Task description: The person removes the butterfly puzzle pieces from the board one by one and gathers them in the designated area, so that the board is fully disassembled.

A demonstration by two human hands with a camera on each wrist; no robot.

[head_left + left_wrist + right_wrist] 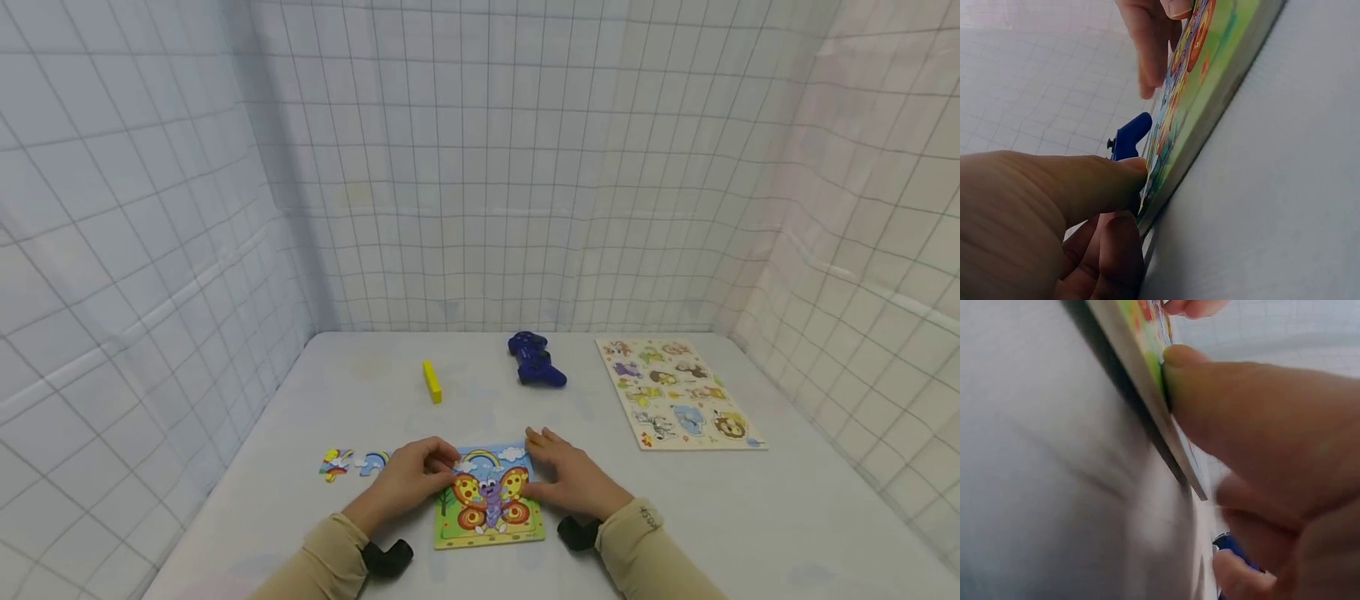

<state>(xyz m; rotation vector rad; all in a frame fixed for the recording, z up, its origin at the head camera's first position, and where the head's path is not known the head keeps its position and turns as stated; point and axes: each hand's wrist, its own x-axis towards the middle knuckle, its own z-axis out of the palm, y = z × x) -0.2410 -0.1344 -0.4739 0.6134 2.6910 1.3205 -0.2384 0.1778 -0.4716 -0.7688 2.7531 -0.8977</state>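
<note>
A butterfly jigsaw puzzle (491,500) in a thin board lies at the front middle of the table, with a rainbow and clouds along its far side. My left hand (412,479) is at its upper left edge, thumb and curled fingers pinching there; in the left wrist view the thumb (1116,178) meets the picture's edge. On the opposite side, my right hand (573,479) rests its thumb (1179,381) on the right edge, while its fingers extend loosely past the far right corner. Left of the left hand lie loose jigsaw pieces: a colourful one (336,463) and a rainbow one (371,462).
Behind the puzzle lie a yellow bar (432,382) and a dark blue game controller (535,360). An animal puzzle board (678,393) lies at the right. Gridded cloth walls (465,167) enclose the white table (360,533) at the back and both sides.
</note>
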